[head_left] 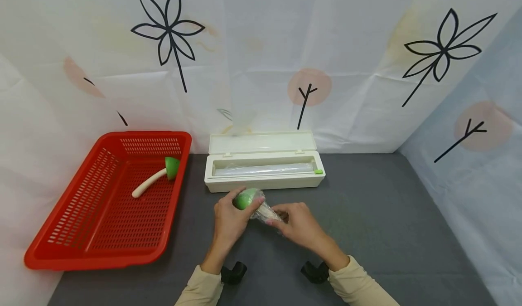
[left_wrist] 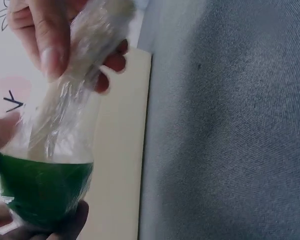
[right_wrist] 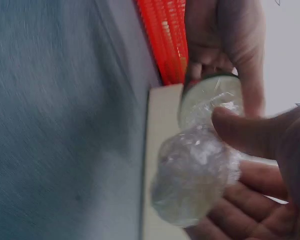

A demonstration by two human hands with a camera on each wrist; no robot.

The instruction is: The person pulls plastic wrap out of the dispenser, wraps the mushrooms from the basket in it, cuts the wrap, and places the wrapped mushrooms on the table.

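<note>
A mushroom-shaped piece with a green cap and white stem [head_left: 245, 198], wrapped in clear, wrinkled plastic film, is held between both hands over the dark table. My left hand [head_left: 230, 217] grips the green cap [left_wrist: 45, 190], thumb on one side and fingers under it. With thumb and fingers, my right hand [head_left: 299, 224] pinches the film-covered stem [left_wrist: 85, 55] toward its end. Film bunches around the stem end [right_wrist: 190, 175] in the right wrist view. Just behind the hands stands a white film box [head_left: 261, 183], lid up, with a roll of clear film [head_left: 265, 169] inside.
A red plastic basket [head_left: 102, 260] stands at the left, holding a similar unwrapped green-and-white mushroom-shaped piece [head_left: 152, 181]. The dark grey tabletop [head_left: 387, 233] extends to the right. White printed cloth [head_left: 253, 47] hangs behind and along the sides.
</note>
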